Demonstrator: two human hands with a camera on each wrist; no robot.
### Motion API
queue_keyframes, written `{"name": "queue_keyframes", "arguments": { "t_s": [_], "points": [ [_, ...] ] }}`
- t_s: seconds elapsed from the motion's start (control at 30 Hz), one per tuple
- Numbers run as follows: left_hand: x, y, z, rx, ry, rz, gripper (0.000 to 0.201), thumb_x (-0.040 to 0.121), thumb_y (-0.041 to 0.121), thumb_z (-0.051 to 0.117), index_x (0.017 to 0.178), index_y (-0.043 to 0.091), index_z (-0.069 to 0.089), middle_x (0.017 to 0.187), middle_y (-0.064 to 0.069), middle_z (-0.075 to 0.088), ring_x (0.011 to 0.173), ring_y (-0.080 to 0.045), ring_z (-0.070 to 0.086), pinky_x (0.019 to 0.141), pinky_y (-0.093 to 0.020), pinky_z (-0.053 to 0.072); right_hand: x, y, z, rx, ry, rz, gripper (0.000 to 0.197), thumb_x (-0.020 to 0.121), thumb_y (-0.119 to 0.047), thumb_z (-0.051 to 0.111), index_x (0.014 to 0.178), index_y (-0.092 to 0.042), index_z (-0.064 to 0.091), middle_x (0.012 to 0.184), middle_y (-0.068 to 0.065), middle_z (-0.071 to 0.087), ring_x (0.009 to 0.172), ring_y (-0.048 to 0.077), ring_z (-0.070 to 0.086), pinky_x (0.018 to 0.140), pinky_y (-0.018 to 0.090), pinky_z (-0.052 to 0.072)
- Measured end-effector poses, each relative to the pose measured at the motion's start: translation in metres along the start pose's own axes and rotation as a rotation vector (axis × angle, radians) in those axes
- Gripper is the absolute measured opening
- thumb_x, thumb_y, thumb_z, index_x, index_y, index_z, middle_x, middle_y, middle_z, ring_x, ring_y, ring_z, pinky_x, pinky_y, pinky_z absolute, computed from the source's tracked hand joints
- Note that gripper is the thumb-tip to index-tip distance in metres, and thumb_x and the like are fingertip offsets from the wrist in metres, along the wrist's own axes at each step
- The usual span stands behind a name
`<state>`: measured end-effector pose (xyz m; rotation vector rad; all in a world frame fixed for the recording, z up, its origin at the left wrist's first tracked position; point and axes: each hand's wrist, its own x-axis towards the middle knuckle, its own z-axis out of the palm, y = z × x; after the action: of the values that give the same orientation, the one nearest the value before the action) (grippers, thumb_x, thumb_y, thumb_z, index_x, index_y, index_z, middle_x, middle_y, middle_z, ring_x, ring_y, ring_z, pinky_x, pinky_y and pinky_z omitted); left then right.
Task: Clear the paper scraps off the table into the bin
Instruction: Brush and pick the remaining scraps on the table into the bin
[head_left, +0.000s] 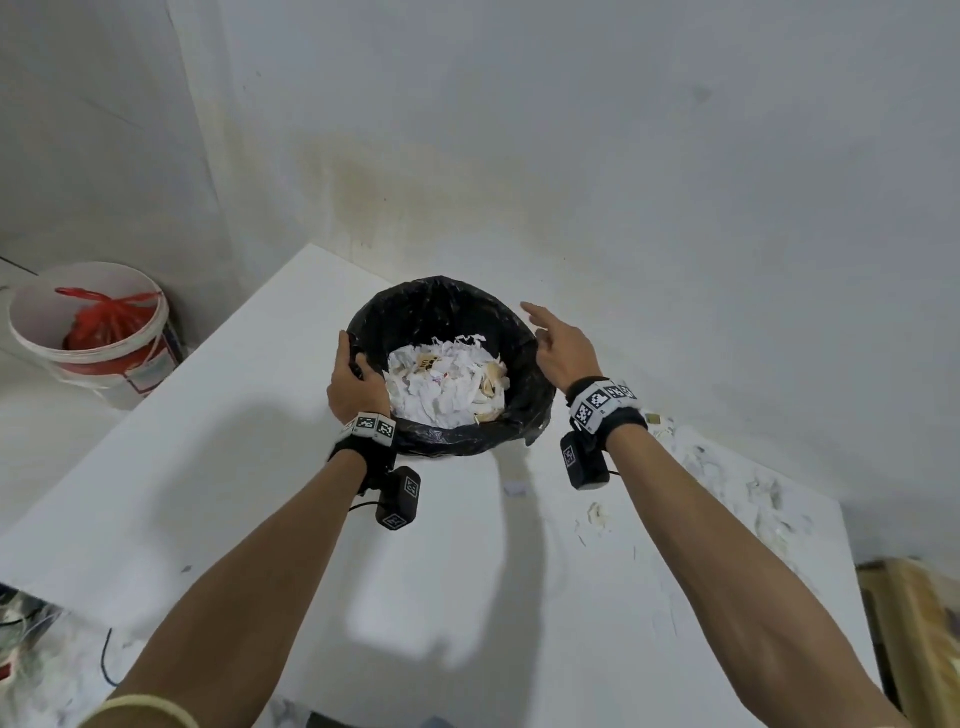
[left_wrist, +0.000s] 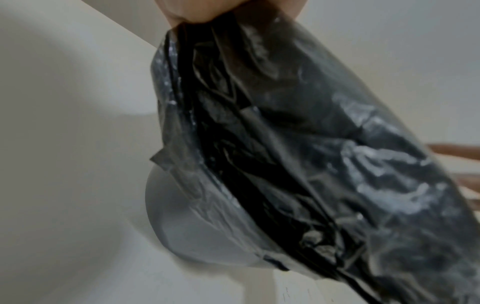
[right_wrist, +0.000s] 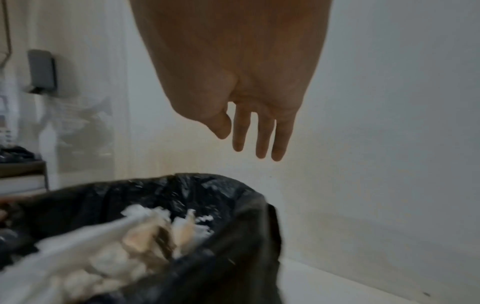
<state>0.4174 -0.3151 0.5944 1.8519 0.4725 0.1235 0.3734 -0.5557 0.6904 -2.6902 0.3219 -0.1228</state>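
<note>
Left hand (head_left: 358, 382) grips the rim of the round grey bin lined with black plastic (head_left: 467, 441) on the white table (head_left: 208, 493), torn paper scraps (head_left: 447, 387) piled inside; right hand (head_left: 563, 353) hovers beside, fingers straight.

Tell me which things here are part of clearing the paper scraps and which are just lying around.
Part of the job:
bin, black-lined, gripped by the left hand
paper scraps already inside it
loose scraps on the table
right hand, open by the rim

Lying about:
white bucket
red bag inside the bucket
</note>
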Motion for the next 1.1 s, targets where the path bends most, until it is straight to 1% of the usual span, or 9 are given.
{"name": "queue_keyframes", "arguments": {
  "t_s": [0.13,0.23,0.3,0.4,0.53,0.77,0.93,1.03,1.1],
  "points": [
    [-0.001,0.002,0.005,0.009,0.028,-0.009,0.043,0.098,0.020,0.042,0.141,0.027,0.042,0.124,-0.006,0.063,0.111,-0.027,0.059,0.090,-0.029,0.045,-0.017,0.066,0.003,-0.048,0.037,0.138,0.049,0.098,-0.020,0.043,0.145,-0.024,0.035,0.143,0.010,0.046,0.128,0.033,0.042,0.102,0.041,0.037],
    [-0.003,0.004,0.010,0.008,0.067,-0.005,0.043,0.098,0.020,0.041,0.141,0.026,0.041,0.132,-0.003,0.058,0.117,-0.024,0.056,0.095,-0.026,0.042,-0.038,0.130,0.016,-0.027,-0.006,0.326,0.062,0.096,-0.039,0.049,0.150,-0.021,0.024,0.153,0.011,0.030,0.140,0.034,0.026,0.111,0.050,0.028],
    [-0.005,0.005,0.015,0.025,0.105,-0.016,0.043,0.099,0.019,0.041,0.142,0.026,0.041,0.133,-0.003,0.057,0.118,-0.024,0.055,0.097,-0.025,0.038,-0.053,0.164,0.028,-0.077,-0.097,0.493,0.081,0.088,-0.060,0.050,0.152,-0.028,0.012,0.160,0.007,0.013,0.146,0.034,0.011,0.114,0.059,0.017],
    [-0.008,0.004,0.026,0.012,0.160,-0.035,0.042,0.099,0.020,0.041,0.141,0.025,0.042,0.135,-0.001,0.055,0.119,-0.021,0.054,0.094,-0.018,0.036,-0.069,0.202,0.047,-0.106,-0.230,0.683,0.099,0.073,-0.082,0.045,0.149,-0.043,-0.005,0.160,-0.001,-0.011,0.146,0.036,-0.009,0.109,0.067,-0.001],
    [-0.013,-0.005,0.035,-0.033,0.242,-0.024,0.042,0.098,0.020,0.042,0.140,0.021,0.044,0.139,0.001,0.051,0.126,-0.016,0.049,0.091,-0.004,0.029,-0.075,0.242,0.071,-0.163,-0.301,0.674,0.105,0.064,-0.092,0.037,0.146,-0.047,-0.012,0.160,0.000,-0.016,0.145,0.038,-0.013,0.106,0.070,-0.007],
    [-0.019,-0.010,0.046,-0.032,0.397,-0.025,0.041,0.097,0.016,0.045,0.138,0.019,0.047,0.138,0.000,0.053,0.126,-0.014,0.049,0.084,0.007,0.022,-0.057,0.291,0.108,0.002,-0.283,0.692,0.104,0.070,-0.085,0.042,0.150,-0.038,-0.006,0.160,0.008,-0.011,0.145,0.040,-0.012,0.108,0.071,-0.003],
    [-0.018,-0.016,0.050,-0.015,0.439,-0.040,0.040,0.097,0.017,0.045,0.137,0.021,0.048,0.139,0.001,0.052,0.128,-0.014,0.048,0.099,-0.008,0.031,-0.026,0.294,0.128,0.031,-0.246,0.646,0.100,0.073,-0.086,0.035,0.150,-0.037,-0.007,0.160,0.009,-0.008,0.145,0.037,-0.013,0.106,0.070,-0.010],
    [-0.019,-0.018,0.050,-0.006,0.464,-0.043,0.040,0.097,0.018,0.045,0.137,0.022,0.048,0.139,0.003,0.051,0.128,-0.013,0.048,0.098,-0.008,0.031,-0.013,0.282,0.143,-0.005,-0.281,0.539,0.099,0.072,-0.089,0.028,0.150,-0.038,-0.007,0.161,0.004,-0.007,0.146,0.034,-0.015,0.108,0.067,-0.012],
    [-0.020,-0.018,0.051,-0.009,0.474,-0.051,0.041,0.097,0.019,0.045,0.137,0.023,0.047,0.139,0.004,0.051,0.128,-0.012,0.047,0.097,-0.007,0.031,-0.014,0.266,0.153,-0.046,-0.332,0.401,0.099,0.072,-0.090,0.024,0.150,-0.038,-0.006,0.161,-0.001,-0.006,0.146,0.031,-0.017,0.108,0.064,-0.015]
  ]
}}
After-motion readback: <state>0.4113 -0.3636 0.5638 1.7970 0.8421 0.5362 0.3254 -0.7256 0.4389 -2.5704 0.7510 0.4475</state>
